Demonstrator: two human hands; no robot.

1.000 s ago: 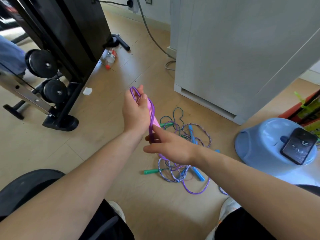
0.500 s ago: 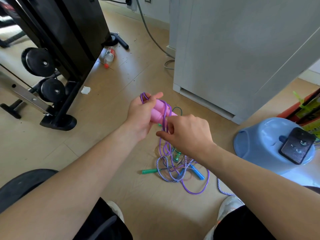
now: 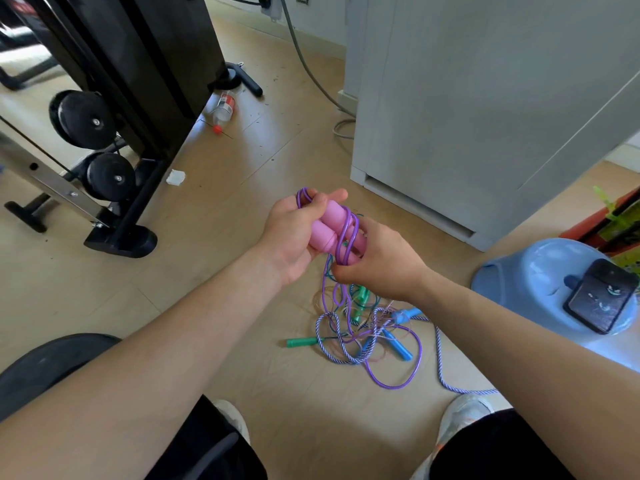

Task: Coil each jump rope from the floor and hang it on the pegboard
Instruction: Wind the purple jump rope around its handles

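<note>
My left hand [image 3: 294,233] grips the two pink handles [image 3: 325,226] of a purple jump rope, with a loop of its cord poking out above the fingers. My right hand [image 3: 381,261] pinches the purple cord [image 3: 343,237] where it wraps around the handles. The rest of that cord trails down to a tangle on the floor. In the tangle lie a rope with green handles [image 3: 300,341], and a striped blue-white rope [image 3: 346,348] with blue handles [image 3: 398,344]. No pegboard is in view.
A black weight machine [image 3: 114,109] stands at the left. A grey cabinet [image 3: 485,98] rises at the back right. A blue upturned basin [image 3: 540,282] at the right carries a phone [image 3: 601,296]. A bottle [image 3: 223,107] lies on the floor beyond.
My left hand has come lower and turned, showing both pink handles. My right hand rose from below and now wraps the purple cord around them; more cord has lifted off the floor.
</note>
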